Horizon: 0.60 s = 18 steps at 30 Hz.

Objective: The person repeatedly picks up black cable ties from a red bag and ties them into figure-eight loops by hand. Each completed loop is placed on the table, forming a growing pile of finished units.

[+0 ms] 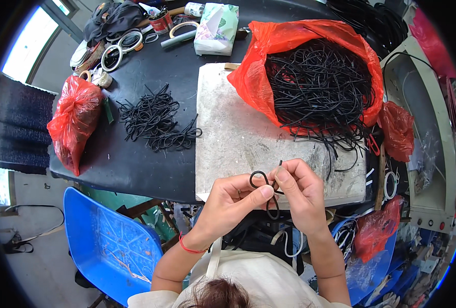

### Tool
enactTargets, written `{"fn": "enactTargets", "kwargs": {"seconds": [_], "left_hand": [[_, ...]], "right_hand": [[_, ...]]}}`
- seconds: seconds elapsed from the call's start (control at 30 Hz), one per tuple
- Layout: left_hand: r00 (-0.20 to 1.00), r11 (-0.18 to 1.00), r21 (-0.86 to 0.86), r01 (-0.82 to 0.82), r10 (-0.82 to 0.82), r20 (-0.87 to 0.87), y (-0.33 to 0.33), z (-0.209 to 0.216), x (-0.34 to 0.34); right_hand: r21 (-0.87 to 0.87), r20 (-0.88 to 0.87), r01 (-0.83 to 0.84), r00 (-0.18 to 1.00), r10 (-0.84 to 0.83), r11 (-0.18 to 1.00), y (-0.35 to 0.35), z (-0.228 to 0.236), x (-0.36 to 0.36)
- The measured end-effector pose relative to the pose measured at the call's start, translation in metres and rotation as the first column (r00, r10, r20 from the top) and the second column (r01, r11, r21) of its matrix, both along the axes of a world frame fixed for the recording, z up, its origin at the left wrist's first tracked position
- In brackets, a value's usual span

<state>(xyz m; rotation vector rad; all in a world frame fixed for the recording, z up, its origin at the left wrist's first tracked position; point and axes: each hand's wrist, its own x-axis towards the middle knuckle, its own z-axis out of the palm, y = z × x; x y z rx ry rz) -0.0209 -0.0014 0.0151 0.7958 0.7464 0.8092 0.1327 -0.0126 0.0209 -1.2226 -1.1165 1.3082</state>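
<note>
Above the near edge of the pale worn board point(228, 143), a thin black cord point(251, 177) is bent into loops, one at its upper left and one hanging below. My left hand point(233, 199) pinches it between thumb and fingers where the strands cross. Close against it, my right hand point(301, 194) is closed on the cord's other side, with a short end sticking up by the fingertips. Left of the board lies a heap of looped black cords point(148, 115). At the far right, an opened red plastic bag point(251, 66) spills many loose black cords point(320, 82).
A tied red bag point(76, 115) sits at the table's left. Tape rolls point(112, 58), a can point(161, 21) and a tissue pack point(216, 31) stand along the back. Below the table's left edge is a blue plastic chair point(110, 241). A grey metal cabinet point(418, 154) stands right.
</note>
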Motion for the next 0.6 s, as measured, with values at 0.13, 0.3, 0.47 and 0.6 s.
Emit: {"fn": "enactTargets", "kwargs": {"seconds": [0.13,0.3,0.47,0.6], "left_hand": [[1.000,1.000,-0.011,-0.013,0.013,0.010,-0.002,0.000,0.001],[1.000,1.000,-0.001,-0.014,0.014,0.013,-0.002,-0.002,0.000],[0.999,0.999,-0.039,-0.037,0.038,0.035,-0.004,-0.006,0.001],[0.960,0.966,-0.033,-0.256,0.258,0.109,0.000,-0.012,0.010]], "right_hand": [[-0.008,0.047,-0.013,0.999,0.014,1.000,0.001,0.001,0.000],[-0.011,0.043,0.000,0.999,0.001,1.000,0.002,-0.002,-0.002],[-0.027,0.030,0.023,0.999,-0.022,0.999,0.002,-0.004,-0.005],[0.133,0.025,0.270,0.961,-0.276,0.953,0.007,0.000,-0.019]]}}
